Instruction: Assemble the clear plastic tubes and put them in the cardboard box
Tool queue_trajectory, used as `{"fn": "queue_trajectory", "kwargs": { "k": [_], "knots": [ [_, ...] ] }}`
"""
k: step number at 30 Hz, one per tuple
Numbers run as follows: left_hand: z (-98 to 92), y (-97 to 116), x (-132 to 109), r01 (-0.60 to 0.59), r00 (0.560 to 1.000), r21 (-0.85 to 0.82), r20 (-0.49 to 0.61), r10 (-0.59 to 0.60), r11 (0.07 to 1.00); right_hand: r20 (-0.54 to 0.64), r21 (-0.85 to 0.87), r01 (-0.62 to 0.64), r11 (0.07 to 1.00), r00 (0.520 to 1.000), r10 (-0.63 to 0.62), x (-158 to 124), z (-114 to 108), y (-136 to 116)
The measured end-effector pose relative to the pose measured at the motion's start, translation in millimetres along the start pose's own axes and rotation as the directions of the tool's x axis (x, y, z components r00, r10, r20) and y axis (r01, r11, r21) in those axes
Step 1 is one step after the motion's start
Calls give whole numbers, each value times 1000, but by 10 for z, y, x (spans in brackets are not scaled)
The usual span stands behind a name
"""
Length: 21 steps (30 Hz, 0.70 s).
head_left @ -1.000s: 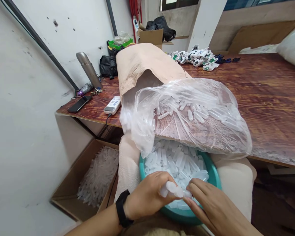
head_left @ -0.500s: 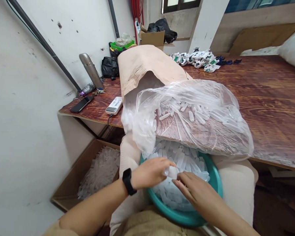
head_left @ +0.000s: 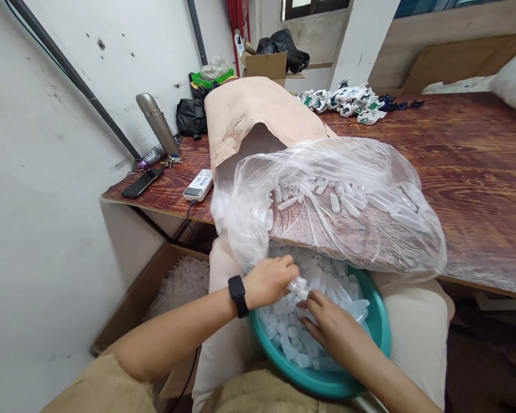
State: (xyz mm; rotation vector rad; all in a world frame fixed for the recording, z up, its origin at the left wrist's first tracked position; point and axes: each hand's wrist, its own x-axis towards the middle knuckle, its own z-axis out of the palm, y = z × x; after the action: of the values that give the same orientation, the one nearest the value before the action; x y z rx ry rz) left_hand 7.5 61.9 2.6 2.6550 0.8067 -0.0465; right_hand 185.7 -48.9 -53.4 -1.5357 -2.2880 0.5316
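Note:
My left hand (head_left: 270,281), wearing a black watch, is closed around one end of a translucent plastic tube (head_left: 299,287). The fingers of my right hand (head_left: 327,315) are bent and pinch at the tube's other end; their tips partly cover it. Both hands are above a teal basin (head_left: 380,350) that sits between the knees. Heaped in the basin are many similar translucent plastic pieces (head_left: 292,338), some short and some longer.
More tubes lie in a clear plastic bag (head_left: 395,229) at the table's (head_left: 490,172) edge, beside a large paper sack (head_left: 258,109). A cardboard box (head_left: 129,298) of clear pieces stands on the floor at left. A phone (head_left: 141,182), white device (head_left: 198,184) and steel bottle (head_left: 158,123) are on the table.
My left hand has shifted slightly up and its forearm has swung right. The piece between the hands has tilted, and my right hand has moved a little left.

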Motion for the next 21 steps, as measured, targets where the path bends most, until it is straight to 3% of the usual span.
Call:
{"fn": "queue_trajectory", "kwargs": {
  "k": [4,7,9,11,13,16,19,21],
  "knots": [
    [-21,125,-240,83,992,-146,-78,-95,986,-146,190,-51,980,986,80,-78,-198,37],
    [10,266,-388,131,969,-469,-127,-213,874,-269,513,-93,854,927,263,-160,-266,-17],
    [31,349,-449,112,954,-657,-139,-266,746,-248,682,-103,724,899,361,-211,-271,-86],
    [39,408,-487,86,945,-729,-156,-288,679,-195,738,-118,665,905,378,-249,-273,-158],
    [35,439,-519,61,941,-747,-179,-288,663,-187,685,-118,719,925,330,-268,-298,-210],
    [31,446,-572,2,946,-716,-225,-233,698,-282,467,-30,884,942,180,-260,-403,-243],
    [50,441,-620,-105,943,-577,-317,-103,810,-321,186,78,979,947,-14,-227,-556,-266],
    [67,440,-637,-169,935,-425,-354,9,889,-272,40,124,991,956,-108,-205,-650,-302]
  ]
}}
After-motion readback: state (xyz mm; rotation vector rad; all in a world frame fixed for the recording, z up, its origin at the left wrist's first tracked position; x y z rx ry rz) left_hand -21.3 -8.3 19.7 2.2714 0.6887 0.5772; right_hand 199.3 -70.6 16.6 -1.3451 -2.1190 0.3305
